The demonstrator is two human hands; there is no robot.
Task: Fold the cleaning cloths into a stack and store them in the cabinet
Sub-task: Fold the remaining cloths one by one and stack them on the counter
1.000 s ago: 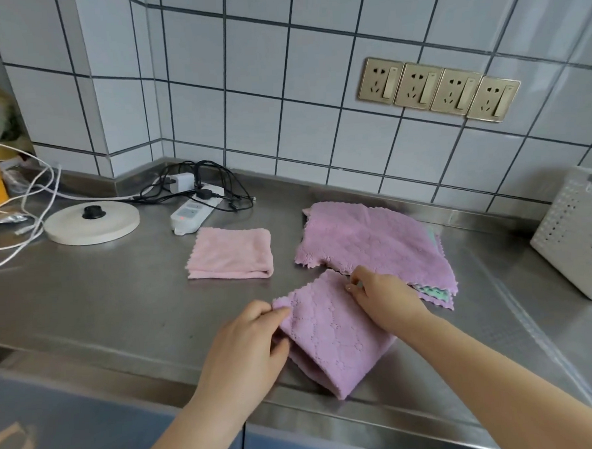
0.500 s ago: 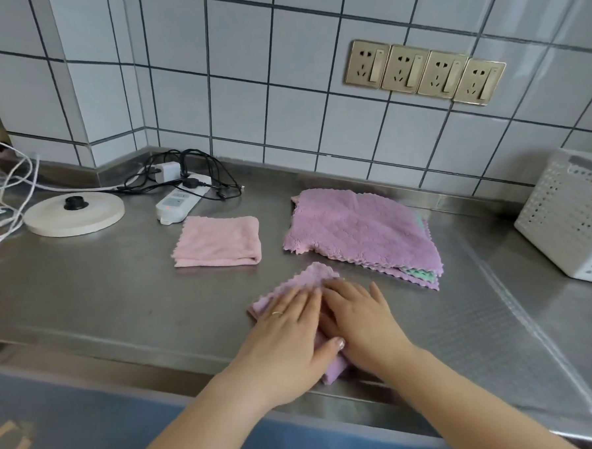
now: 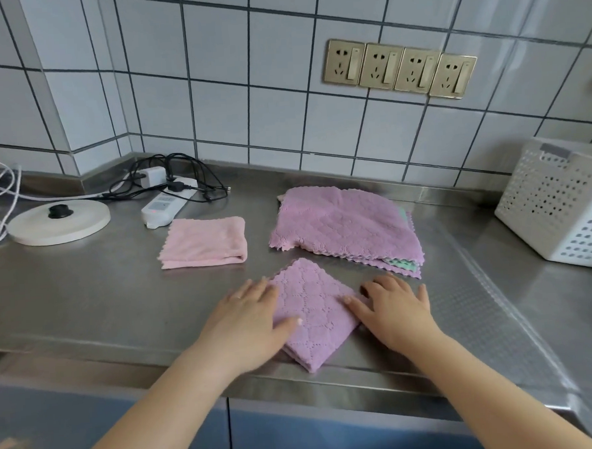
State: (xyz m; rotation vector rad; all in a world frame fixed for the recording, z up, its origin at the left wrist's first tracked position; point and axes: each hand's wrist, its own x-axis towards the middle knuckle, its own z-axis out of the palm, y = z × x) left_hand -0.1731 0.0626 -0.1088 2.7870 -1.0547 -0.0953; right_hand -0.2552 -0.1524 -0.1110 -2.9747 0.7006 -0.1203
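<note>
Both hands lie flat, fingers straight: the left hand (image 3: 249, 314) presses the folded purple cloth's (image 3: 313, 312) left edge, the right hand (image 3: 397, 310) its right edge.

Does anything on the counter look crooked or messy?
A little. The folded purple cloth under both flat hands sits turned like a diamond, one corner at the counter's front edge, while the folded pink cloth lies straight. The black cables by the power strip are tangled. Nothing looks spilled or broken.
</note>
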